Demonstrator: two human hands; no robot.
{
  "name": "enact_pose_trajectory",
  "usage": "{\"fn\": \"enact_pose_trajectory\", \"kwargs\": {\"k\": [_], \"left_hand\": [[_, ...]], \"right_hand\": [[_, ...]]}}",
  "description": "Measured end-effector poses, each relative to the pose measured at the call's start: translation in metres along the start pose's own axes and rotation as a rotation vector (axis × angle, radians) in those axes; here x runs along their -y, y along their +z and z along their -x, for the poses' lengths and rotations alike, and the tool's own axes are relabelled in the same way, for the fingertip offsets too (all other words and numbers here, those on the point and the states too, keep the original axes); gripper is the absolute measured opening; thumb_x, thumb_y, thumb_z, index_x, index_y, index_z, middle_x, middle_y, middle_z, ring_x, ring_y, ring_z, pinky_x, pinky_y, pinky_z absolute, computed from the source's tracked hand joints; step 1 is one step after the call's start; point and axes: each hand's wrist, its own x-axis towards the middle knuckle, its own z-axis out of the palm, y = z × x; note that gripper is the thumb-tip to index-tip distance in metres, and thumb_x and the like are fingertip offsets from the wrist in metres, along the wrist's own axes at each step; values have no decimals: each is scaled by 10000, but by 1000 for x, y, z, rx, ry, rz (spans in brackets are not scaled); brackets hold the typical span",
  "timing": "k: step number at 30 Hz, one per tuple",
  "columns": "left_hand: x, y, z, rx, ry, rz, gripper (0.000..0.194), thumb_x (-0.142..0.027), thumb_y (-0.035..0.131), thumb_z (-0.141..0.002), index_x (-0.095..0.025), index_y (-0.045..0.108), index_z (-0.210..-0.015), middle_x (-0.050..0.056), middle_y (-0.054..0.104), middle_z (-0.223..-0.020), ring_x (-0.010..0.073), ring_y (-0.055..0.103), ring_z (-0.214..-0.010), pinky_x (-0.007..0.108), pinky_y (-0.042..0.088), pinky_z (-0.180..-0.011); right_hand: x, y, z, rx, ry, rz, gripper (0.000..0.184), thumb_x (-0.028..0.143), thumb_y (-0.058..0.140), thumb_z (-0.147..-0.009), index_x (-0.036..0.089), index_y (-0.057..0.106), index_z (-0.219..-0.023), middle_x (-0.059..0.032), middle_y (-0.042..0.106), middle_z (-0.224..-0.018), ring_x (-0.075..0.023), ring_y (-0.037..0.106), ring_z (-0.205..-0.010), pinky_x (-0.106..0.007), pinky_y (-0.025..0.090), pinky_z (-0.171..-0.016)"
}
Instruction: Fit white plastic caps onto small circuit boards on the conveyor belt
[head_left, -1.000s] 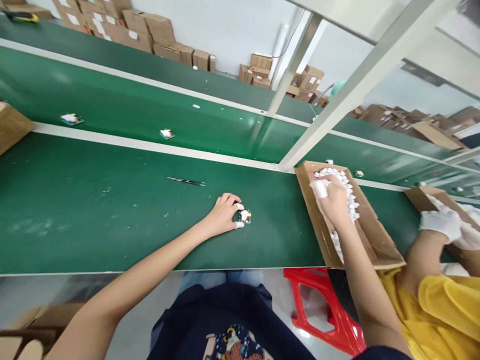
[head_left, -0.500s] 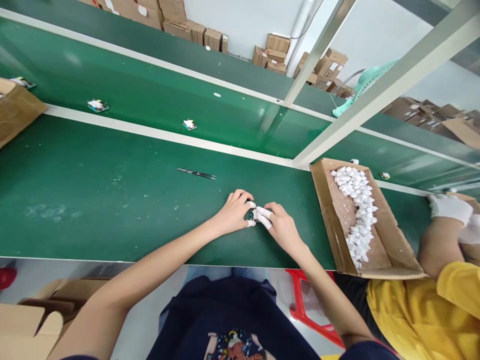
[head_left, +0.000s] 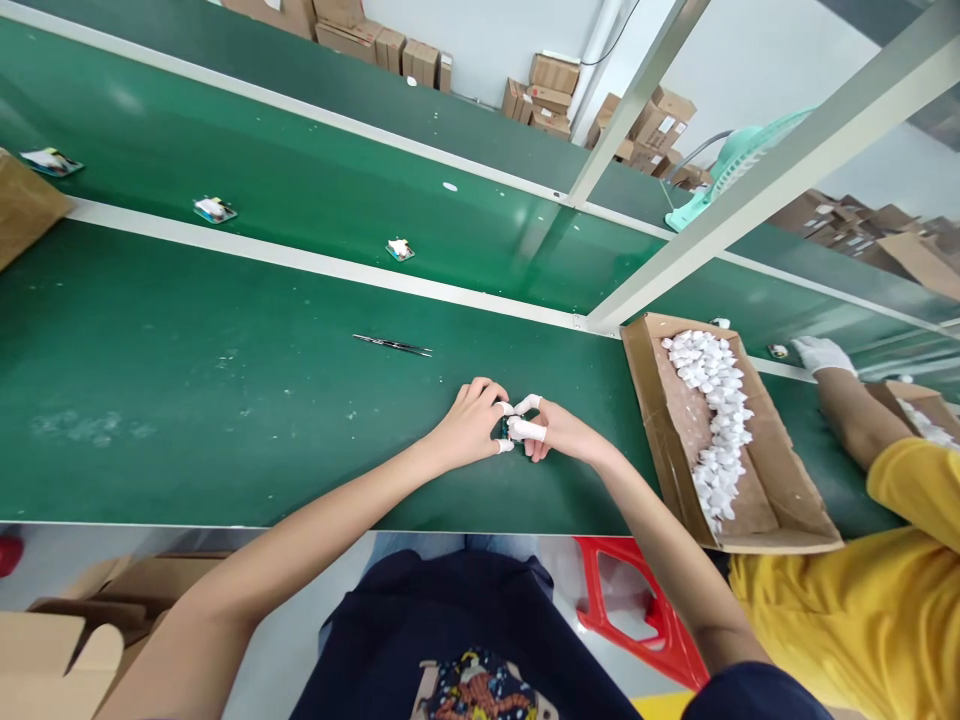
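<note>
My left hand [head_left: 480, 425], with white finger cots on thumb and forefinger, grips a small green circuit board [head_left: 505, 430] by its left side, low over the bench. From the right, my right hand [head_left: 551, 430], also in white finger cots, closes its fingertips on a small white part [head_left: 516, 424] on that board. Fingers cover much of the board and part, so their details are hidden. A pair of tweezers [head_left: 392, 345] lies on the green bench beyond my left hand. To the right of my hands stands a cardboard box [head_left: 772, 480] holding many small white wrapped pieces [head_left: 712, 400].
Several circuit boards with white parts [head_left: 400, 249] sit on the green belt [head_left: 300, 190] behind the white rail. A metal post [head_left: 675, 250] rises at the back right. A co-worker's gloved hand [head_left: 823, 355] reaches over the belt. A red stool [head_left: 630, 600] is below.
My right hand has turned, its fingers now lying over the white part from the right. The boards on the belt have shifted right. The co-worker's gloved hand has moved out to the belt.
</note>
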Motion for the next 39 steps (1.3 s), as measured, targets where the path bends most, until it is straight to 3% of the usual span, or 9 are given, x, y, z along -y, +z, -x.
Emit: {"fn": "enact_pose_trajectory", "kwargs": {"k": [6, 10, 15, 19, 24, 29, 34, 37, 39], "left_hand": [[-1, 0, -1, -6, 8, -18, 289, -326, 648, -767, -127, 588, -970, 99, 504, -1157, 259, 345, -1156, 403, 348, -913], [0, 1, -1, -14, 7, -30, 276, -317, 649, -757, -120, 583, -938, 93, 510, -1150, 256, 357, -1145, 394, 353, -904], [1, 2, -1, -19, 15, -37, 275, -321, 655, -746, -122, 581, -923, 91, 509, -1155, 254, 358, -1138, 393, 357, -888], [2, 3, -1, -13, 2, -30, 286, -310, 665, -733, -120, 583, -932, 90, 509, -1156, 250, 360, -1133, 389, 364, -883], [2, 4, -1, -19, -4, -29, 327, -342, 672, -734, -121, 593, -960, 87, 514, -1155, 251, 363, -1132, 392, 365, -885], [1, 3, -1, -16, -8, -24, 307, -332, 664, -737, -121, 595, -949, 89, 520, -1154, 254, 364, -1137, 390, 367, -889], [1, 4, -1, -20, -12, -17, 292, -333, 662, -737, -130, 598, -937, 90, 521, -1160, 259, 367, -1141, 395, 364, -894], [2, 4, -1, -21, -15, -10, 291, -328, 663, -737, -136, 597, -945, 90, 522, -1150, 261, 366, -1138, 397, 360, -897], [2, 4, -1, -18, -6, -4, 286, -322, 666, -738, -133, 594, -940, 86, 523, -1141, 257, 366, -1134, 393, 358, -901]], "right_hand": [[12, -4, -9, 2, 130, -3, 264, 341, 577, -842, 168, 399, -932, -29, 612, -565, -181, 589, -450, -249, 484, -417], [15, -7, -10, 78, 99, -44, 260, 389, 531, -867, 166, 407, -920, -56, 631, -604, -188, 613, -490, -251, 501, -437], [8, -13, -13, 118, 90, -87, 215, 333, 535, -854, 166, 410, -906, -54, 626, -598, -181, 613, -497, -245, 505, -441], [5, -16, -14, 153, 75, -136, 271, 412, 532, -883, 162, 431, -909, -61, 638, -632, -176, 626, -528, -252, 522, -475], [2, -14, -10, 100, 34, -135, 324, 471, 501, -907, 153, 440, -911, -74, 639, -640, -187, 634, -538, -265, 529, -483], [0, -16, -4, 167, 2, -231, 441, 538, 571, -856, 148, 429, -1003, -106, 665, -738, -199, 664, -642, -302, 564, -605], [-6, -18, 1, 157, -27, -318, 486, 537, 598, -836, 140, 433, -1064, -109, 662, -779, -223, 674, -718, -345, 567, -666], [-14, -18, 3, 226, -114, -361, 551, 445, 689, -783, 133, 424, -1152, -108, 664, -866, -220, 672, -801, -366, 556, -754], [-18, -15, 3, 174, -143, -310, 572, 374, 734, -743, 135, 414, -1153, -87, 664, -836, -207, 670, -761, -358, 558, -733]]}}
